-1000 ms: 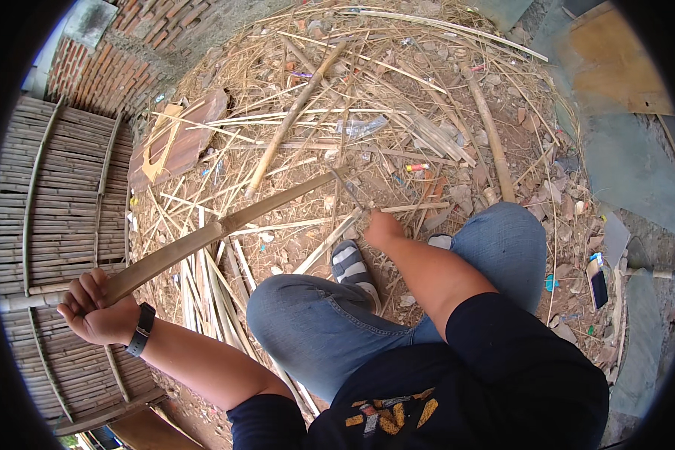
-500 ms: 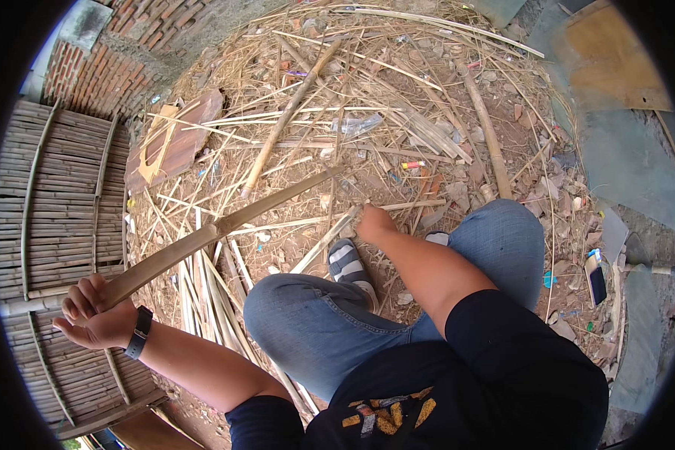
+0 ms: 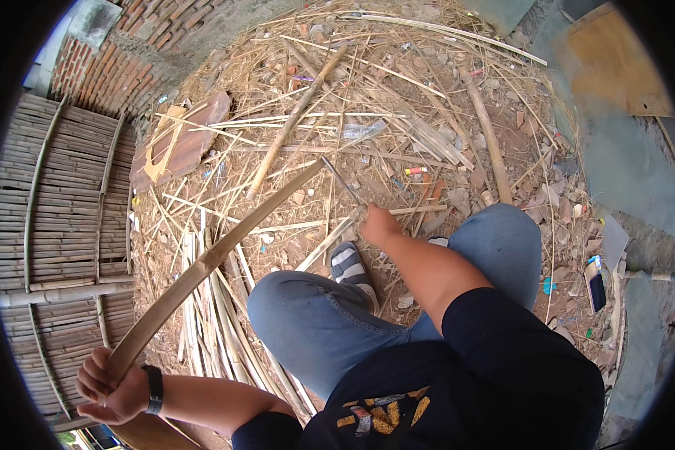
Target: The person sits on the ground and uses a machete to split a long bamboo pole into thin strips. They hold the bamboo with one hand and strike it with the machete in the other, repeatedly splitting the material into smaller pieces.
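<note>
My left hand [image 3: 114,386], with a dark watch at its wrist, is closed round the lower end of a long split bamboo piece [image 3: 202,266]. The piece slants up and to the right, with a node ring partway along. In my right hand [image 3: 380,225] is a long knife [image 3: 343,180], gripped in front of my knees. Its thin blade is seen nearly edge-on, and its tip is at or close to the bamboo's far end; whether they touch I cannot tell. My fingers hide most of the handle.
Split bamboo strips [image 3: 210,322] lie heaped by my left knee. Bamboo poles [image 3: 296,120] and a brown board [image 3: 191,142] rest on the littered ground. A bamboo slat panel [image 3: 67,202] stands left, beside a brick wall [image 3: 120,67]. A phone [image 3: 595,289] lies right.
My left hand has moved down and slightly right, tilting the bamboo more steeply. The knife blade, barely visible before, now shows against the bamboo's far end. My right hand has shifted slightly.
</note>
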Tool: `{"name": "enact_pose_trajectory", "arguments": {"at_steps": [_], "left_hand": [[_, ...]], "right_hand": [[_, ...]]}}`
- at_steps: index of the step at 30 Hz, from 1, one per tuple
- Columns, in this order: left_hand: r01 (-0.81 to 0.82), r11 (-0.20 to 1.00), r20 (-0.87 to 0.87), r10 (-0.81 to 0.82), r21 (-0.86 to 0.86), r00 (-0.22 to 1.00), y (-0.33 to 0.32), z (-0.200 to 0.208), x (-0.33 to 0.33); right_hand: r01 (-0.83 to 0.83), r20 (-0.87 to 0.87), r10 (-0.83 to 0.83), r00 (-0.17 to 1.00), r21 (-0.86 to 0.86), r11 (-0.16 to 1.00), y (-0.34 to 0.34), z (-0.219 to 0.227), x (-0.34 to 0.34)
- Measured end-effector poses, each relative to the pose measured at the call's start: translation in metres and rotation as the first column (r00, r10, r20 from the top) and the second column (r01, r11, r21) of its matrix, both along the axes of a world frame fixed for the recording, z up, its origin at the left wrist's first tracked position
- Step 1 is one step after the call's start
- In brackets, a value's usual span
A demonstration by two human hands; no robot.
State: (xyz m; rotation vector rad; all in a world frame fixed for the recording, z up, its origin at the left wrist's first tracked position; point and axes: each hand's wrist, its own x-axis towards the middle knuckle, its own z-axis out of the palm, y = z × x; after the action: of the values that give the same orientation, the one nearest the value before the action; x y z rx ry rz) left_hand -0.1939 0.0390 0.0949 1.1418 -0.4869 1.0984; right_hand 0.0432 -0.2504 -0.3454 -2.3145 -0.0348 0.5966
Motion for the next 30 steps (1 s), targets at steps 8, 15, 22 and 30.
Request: {"name": "enact_pose_trajectory", "arguments": {"at_steps": [8,15,22,30], "left_hand": [[-0.135,0.991,0.210,0.131,0.007,0.969,-0.007,0.059,-0.118],[-0.259,0.963,0.377,0.268,-0.074,0.887,-0.027,0.058,-0.174],[-0.612,0.747,0.395,0.660,-0.260,0.639,-0.073,0.052,-0.164],[-0.915,-0.381,0.485,0.830,0.134,-0.275,-0.014,0.032,-0.266]], "right_hand": [[0.016,0.121,-0.074,0.990,0.427,0.904,0.015,0.077,0.020],[-0.101,0.407,0.024,0.913,0.171,0.980,-0.003,0.190,0.001],[-0.543,0.726,0.523,0.447,-0.244,0.804,-0.044,0.266,-0.001],[0.384,0.261,-0.358,0.896,-0.053,0.922,-0.156,0.175,0.103]]}}
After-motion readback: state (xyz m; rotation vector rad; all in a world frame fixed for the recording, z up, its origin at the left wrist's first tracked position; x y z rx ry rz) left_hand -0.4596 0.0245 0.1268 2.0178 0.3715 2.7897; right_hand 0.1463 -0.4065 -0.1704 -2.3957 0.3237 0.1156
